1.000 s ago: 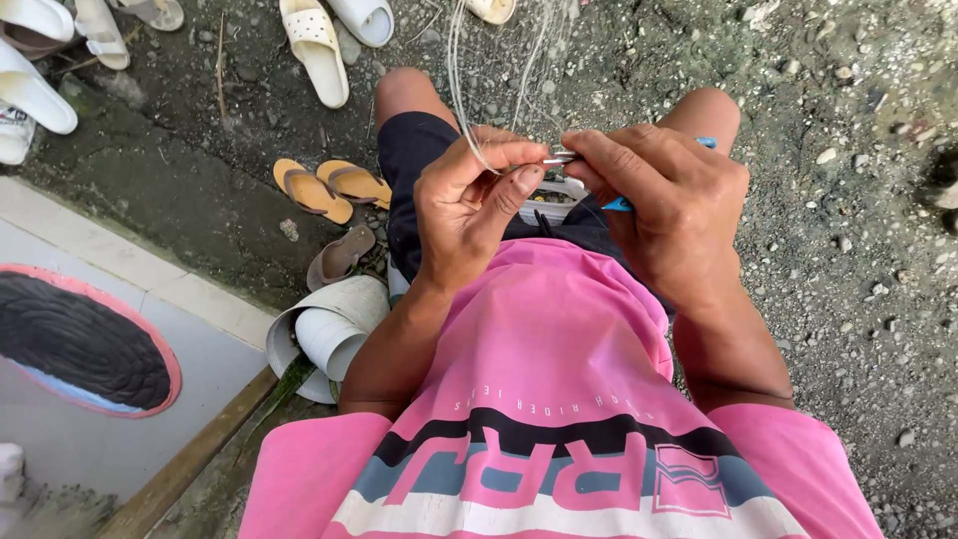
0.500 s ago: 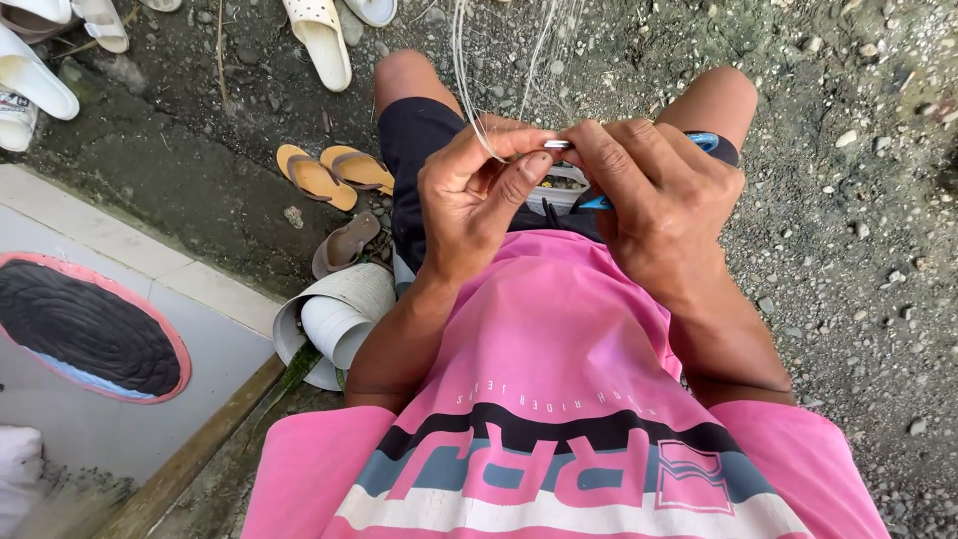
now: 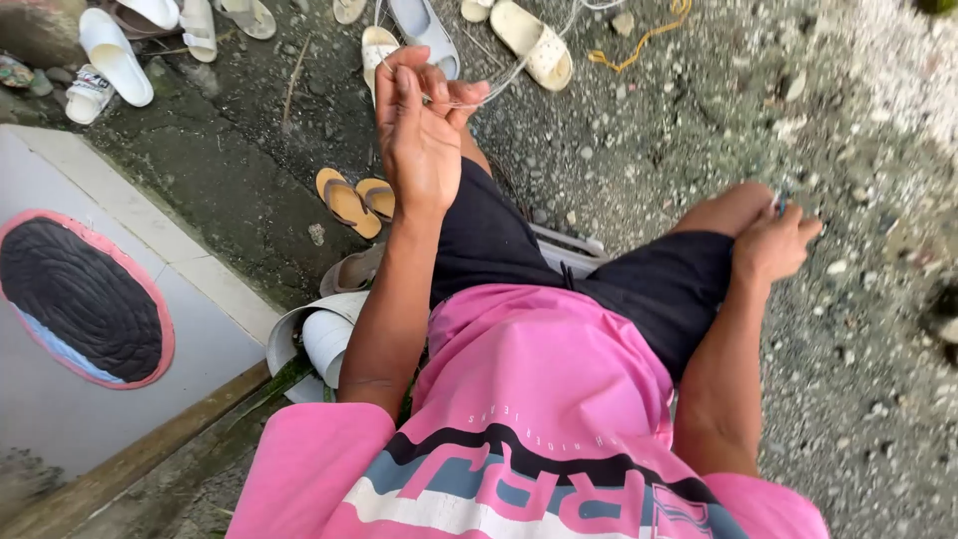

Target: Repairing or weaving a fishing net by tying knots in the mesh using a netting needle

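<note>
I sit on gravelly ground in a pink shirt and black shorts. My left hand is raised in front of me, its fingertips pinched on thin, pale fishing line that runs up and away to the right. My right hand rests on my right knee with its fingers curled. A sliver of a small blue tool shows at the top of that hand. The two hands are far apart.
Pale slippers and tan sandals lie scattered on the ground ahead. A dark oval mat with a pink rim lies on the tiled floor at left. White curved pipe pieces sit by my left hip. A yellow cord lies beyond.
My hands were together in my lap working the line. The left hand has risen and pulled the line up; the right hand has dropped to my right knee. The camera tilted.
</note>
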